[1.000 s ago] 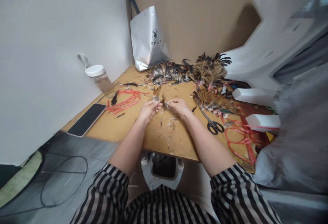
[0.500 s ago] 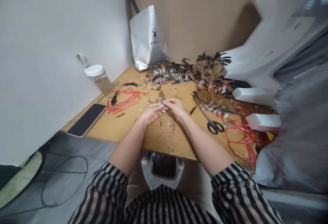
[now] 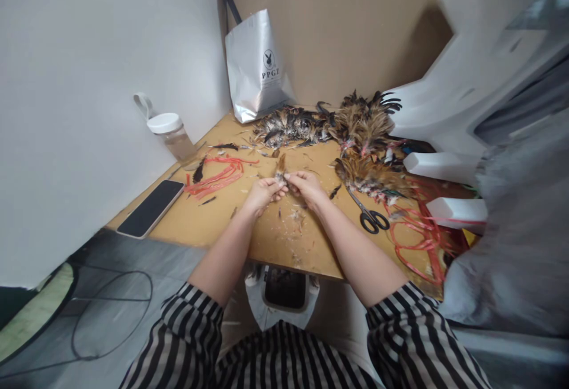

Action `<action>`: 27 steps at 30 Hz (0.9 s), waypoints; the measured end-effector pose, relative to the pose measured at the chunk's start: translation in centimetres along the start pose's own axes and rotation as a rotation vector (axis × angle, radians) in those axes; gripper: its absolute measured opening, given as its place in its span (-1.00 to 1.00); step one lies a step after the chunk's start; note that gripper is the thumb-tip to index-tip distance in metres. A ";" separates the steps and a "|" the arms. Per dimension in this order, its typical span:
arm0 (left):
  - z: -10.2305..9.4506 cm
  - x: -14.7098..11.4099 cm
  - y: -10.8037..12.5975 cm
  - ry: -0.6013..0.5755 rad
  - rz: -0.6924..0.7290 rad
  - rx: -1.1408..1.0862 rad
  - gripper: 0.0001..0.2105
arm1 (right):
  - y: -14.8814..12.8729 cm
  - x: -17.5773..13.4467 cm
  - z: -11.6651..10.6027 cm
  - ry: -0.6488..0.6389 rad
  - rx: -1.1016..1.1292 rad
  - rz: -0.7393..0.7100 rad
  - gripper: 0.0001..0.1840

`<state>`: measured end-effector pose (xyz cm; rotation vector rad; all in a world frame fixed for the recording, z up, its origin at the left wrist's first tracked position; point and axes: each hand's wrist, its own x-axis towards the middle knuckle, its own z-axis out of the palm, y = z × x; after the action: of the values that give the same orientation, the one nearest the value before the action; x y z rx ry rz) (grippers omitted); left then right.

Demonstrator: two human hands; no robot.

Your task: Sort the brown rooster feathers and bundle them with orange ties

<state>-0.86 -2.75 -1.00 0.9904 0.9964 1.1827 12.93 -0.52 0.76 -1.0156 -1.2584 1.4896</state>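
Over the middle of the tan table (image 3: 231,223), a small brown feather bunch (image 3: 280,166) points up and away from me, pale and fluffy at its base. My left hand (image 3: 265,194) pinches that base from the left, fingers curled in. From the right, my right hand (image 3: 304,186) grips the same base with thumb and forefinger, its fingertips touching or nearly touching the left ones. What exactly lies between the fingertips is partly hidden. Bits of fluff and feather scraps (image 3: 296,223) litter the tabletop below my hands.
Black-handled scissors (image 3: 373,220) lie right of my hands, beside brown feather bundles (image 3: 373,175) and tangled red strips (image 3: 418,241). A feather heap (image 3: 293,125) lies before a silver bag (image 3: 258,75). To the left are red strips (image 3: 217,177), a phone (image 3: 151,208) and a lidded jar (image 3: 171,134).
The brown feather bunch now stands taller and shows more clearly above my fingertips. Both hands have shifted only slightly and still pinch at its base.
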 end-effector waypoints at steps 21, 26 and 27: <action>-0.1 -0.3 0.4 -0.023 -0.003 -0.082 -0.82 | 0.0 0.1 -0.2 -0.111 0.130 0.030 -0.74; 0.0 -0.5 0.5 -0.041 -0.010 -0.046 -0.81 | 0.1 0.1 -0.3 -0.127 0.152 0.046 -0.71; 0.0 -0.6 0.5 -0.049 -0.013 -0.037 -0.81 | 0.1 0.1 -0.3 -0.127 0.159 0.058 -0.71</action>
<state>-1.00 -3.25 -0.43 0.9776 0.9376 1.1570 13.19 -0.35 0.65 -0.8705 -1.1855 1.6923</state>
